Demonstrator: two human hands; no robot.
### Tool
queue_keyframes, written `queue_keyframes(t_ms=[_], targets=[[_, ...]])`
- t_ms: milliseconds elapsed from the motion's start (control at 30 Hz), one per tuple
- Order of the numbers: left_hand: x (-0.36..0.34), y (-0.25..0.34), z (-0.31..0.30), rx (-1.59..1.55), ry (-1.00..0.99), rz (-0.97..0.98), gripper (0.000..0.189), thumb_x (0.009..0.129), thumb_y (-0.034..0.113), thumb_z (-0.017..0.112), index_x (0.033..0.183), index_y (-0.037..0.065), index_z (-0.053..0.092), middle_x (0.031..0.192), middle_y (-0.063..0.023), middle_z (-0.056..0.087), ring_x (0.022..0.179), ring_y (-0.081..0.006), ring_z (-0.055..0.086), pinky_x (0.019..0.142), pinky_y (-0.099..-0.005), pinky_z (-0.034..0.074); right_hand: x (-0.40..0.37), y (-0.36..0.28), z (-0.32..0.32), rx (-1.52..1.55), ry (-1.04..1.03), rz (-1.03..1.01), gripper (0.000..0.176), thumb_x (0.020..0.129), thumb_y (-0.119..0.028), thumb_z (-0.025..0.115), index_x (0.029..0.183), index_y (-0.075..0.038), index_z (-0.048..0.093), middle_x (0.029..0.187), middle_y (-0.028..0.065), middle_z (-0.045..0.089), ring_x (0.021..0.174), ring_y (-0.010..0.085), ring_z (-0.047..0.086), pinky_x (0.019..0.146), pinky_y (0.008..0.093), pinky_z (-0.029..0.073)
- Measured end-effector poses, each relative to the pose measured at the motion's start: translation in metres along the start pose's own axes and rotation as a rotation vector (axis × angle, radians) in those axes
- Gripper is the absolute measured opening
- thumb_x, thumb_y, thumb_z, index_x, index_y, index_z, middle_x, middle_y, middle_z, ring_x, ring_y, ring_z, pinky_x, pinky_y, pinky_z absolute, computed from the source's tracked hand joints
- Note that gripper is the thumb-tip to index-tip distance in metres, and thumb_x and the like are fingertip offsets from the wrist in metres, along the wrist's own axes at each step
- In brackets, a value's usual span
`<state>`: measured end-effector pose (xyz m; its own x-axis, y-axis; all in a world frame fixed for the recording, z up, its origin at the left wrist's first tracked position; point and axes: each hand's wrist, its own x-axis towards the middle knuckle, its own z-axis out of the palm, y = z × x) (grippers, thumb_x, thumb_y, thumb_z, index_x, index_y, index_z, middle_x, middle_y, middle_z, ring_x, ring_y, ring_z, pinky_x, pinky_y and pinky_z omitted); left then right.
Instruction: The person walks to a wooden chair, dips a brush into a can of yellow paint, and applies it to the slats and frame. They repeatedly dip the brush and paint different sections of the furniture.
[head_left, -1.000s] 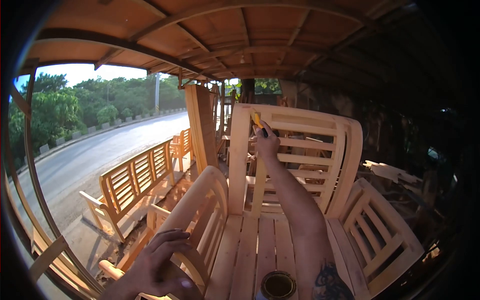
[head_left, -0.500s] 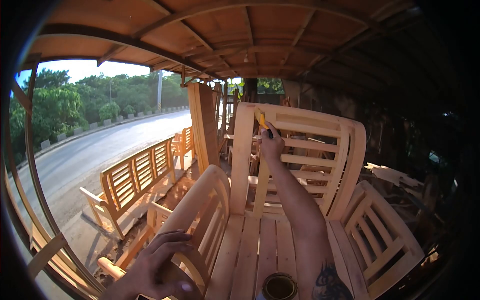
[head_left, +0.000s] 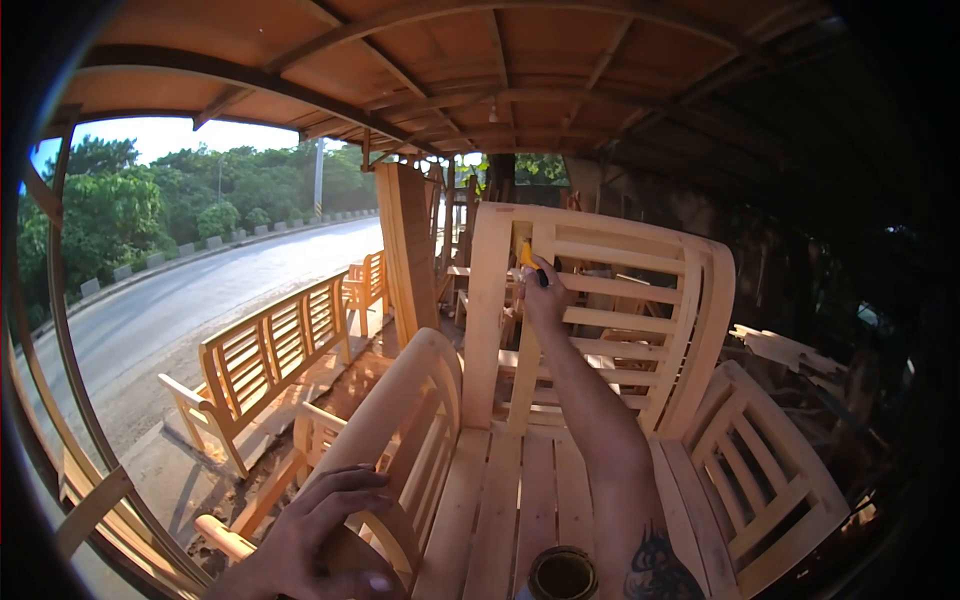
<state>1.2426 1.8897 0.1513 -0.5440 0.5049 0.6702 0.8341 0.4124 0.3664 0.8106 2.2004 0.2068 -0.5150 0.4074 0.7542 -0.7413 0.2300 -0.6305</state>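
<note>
My right hand (head_left: 545, 300) is closed on a paintbrush (head_left: 528, 254) with a yellow and black handle. Its bristle end is at the upper left of a pale wooden bench's slatted backrest (head_left: 600, 222), beside the inner upright, just under the top rail. My left hand (head_left: 325, 535) curls over the front of the bench's left armrest (head_left: 400, 385), with the fingers bent and the thumb lower down. On the seat slats (head_left: 500, 500), at the bottom edge of the view, stands an open can (head_left: 562, 574) with dark contents.
The bench's right slatted side (head_left: 765, 470) rises beyond my forearm. To the left are another slatted wooden bench (head_left: 275, 350), stacked boards (head_left: 405, 255) and a road (head_left: 200, 315). Wood offcuts (head_left: 790, 350) lie at the right, under a low roof (head_left: 440, 60).
My right hand and the paintbrush have shifted slightly down, from near the top rail to lower beside the inner upright. My left hand stays on the armrest.
</note>
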Motion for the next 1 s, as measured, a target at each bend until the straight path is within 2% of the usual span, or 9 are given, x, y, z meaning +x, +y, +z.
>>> queue_keyframes(t_ms=[200, 300, 400, 500, 700, 800, 867, 967, 1000], targets=[[0.0, 0.001, 0.0, -0.001, 0.002, -0.004, 0.074, 0.072, 0.035, 0.091, 0.129, -0.001, 0.062, 0.137, -0.0251, 0.062, 0.134, -0.0422, 0.056, 0.113, -0.0522, 0.044, 0.006, -0.017, 0.001, -0.092, -0.025, 0.005, 0.031, 0.098, -0.019, 0.071, 0.128, -0.015, 0.073, 0.066, 0.0085, 0.069, 0.056, 0.0158, 0.069, 0.056, 0.0328, 0.055], [0.0, 0.0, 0.001, -0.013, 0.0, -0.001, 0.074, 0.071, 0.034, 0.092, 0.129, -0.001, 0.062, 0.137, -0.025, 0.062, 0.134, -0.0426, 0.056, 0.113, -0.0523, 0.044, 0.004, -0.01, 0.001, -0.084, 0.0, -0.076, 0.031, 0.097, -0.019, 0.071, 0.128, -0.014, 0.073, 0.078, 0.0135, 0.074, 0.067, 0.0227, 0.074, 0.065, 0.0355, 0.058], [-0.001, 0.0, 0.0, -0.019, 0.007, 0.016, 0.074, 0.071, 0.033, 0.092, 0.129, -0.001, 0.062, 0.137, -0.025, 0.062, 0.133, -0.0428, 0.057, 0.112, -0.0521, 0.045, -0.007, -0.011, 0.002, -0.235, 0.077, -0.414, 0.031, 0.096, -0.017, 0.07, 0.127, -0.013, 0.073, 0.097, 0.0179, 0.077, 0.087, 0.0311, 0.076, 0.077, 0.0398, 0.059], [-0.001, -0.001, 0.001, -0.034, 0.006, 0.029, 0.074, 0.071, 0.032, 0.092, 0.13, -0.002, 0.062, 0.137, -0.025, 0.062, 0.133, -0.0428, 0.057, 0.112, -0.0518, 0.045, -0.008, -0.021, 0.005, -0.281, 0.04, -0.342, 0.029, 0.096, -0.016, 0.069, 0.124, -0.012, 0.073, 0.111, 0.0192, 0.075, 0.103, 0.0365, 0.073, 0.086, 0.0429, 0.059], [-0.005, 0.001, -0.001, -0.039, 0.003, 0.022, 0.071, 0.072, 0.031, 0.092, 0.129, -0.001, 0.062, 0.137, -0.024, 0.062, 0.133, -0.0424, 0.057, 0.111, -0.0509, 0.046, -0.012, -0.026, 0.021, -0.391, 0.125, -0.452, 0.023, 0.096, -0.015, 0.067, 0.118, -0.012, 0.069, 0.11, 0.0165, 0.071, 0.099, 0.0386, 0.072, 0.082, 0.0473, 0.058], [-0.006, 0.003, -0.003, -0.034, 0.004, 0.023, 0.07, 0.073, 0.029, 0.092, 0.129, 0.0, 0.063, 0.137, -0.0229, 0.062, 0.132, -0.0419, 0.058, 0.11, -0.0498, 0.047, -0.023, -0.03, 0.027, -0.448, 0.112, -0.483, 0.025, 0.097, -0.017, 0.065, 0.123, -0.014, 0.065, 0.114, 0.0171, 0.068, 0.098, 0.0398, 0.071, 0.082, 0.0497, 0.058], [-0.005, 0.002, -0.003, -0.043, 0.011, 0.033, 0.069, 0.074, 0.028, 0.093, 0.13, 0.001, 0.063, 0.137, -0.0223, 0.063, 0.132, -0.0412, 0.058, 0.109, -0.0489, 0.048, -0.023, -0.035, 0.032, -0.494, 0.101, -0.386, 0.028, 0.099, -0.02, 0.063, 0.126, -0.014, 0.063, 0.116, 0.0186, 0.067, 0.098, 0.0407, 0.07, 0.084, 0.0509, 0.058], [-0.008, 0.015, -0.008, -0.048, 0.027, -0.006, 0.067, 0.08, 0.035, 0.084, 0.133, 0.002, 0.061, 0.143, -0.0211, 0.059, 0.134, -0.0415, 0.055, 0.113, -0.0501, 0.042, -0.029, -0.044, 0.045, -0.55, 0.094, -0.288, 0.032, 0.101, -0.025, 0.06, 0.13, -0.012, 0.06, 0.118, 0.0211, 0.066, 0.099, 0.0422, 0.07, 0.085, 0.0525, 0.057], [-0.008, 0.015, -0.009, -0.039, 0.027, 0.004, 0.067, 0.079, 0.034, 0.084, 0.133, 0.002, 0.061, 0.142, -0.0212, 0.06, 0.134, -0.0413, 0.055, 0.113, -0.0497, 0.042, -0.032, -0.045, 0.049, -0.569, 0.092, -0.261, 0.033, 0.102, -0.026, 0.059, 0.131, -0.011, 0.059, 0.118, 0.0219, 0.065, 0.1, 0.0427, 0.07, 0.085, 0.053, 0.057]])
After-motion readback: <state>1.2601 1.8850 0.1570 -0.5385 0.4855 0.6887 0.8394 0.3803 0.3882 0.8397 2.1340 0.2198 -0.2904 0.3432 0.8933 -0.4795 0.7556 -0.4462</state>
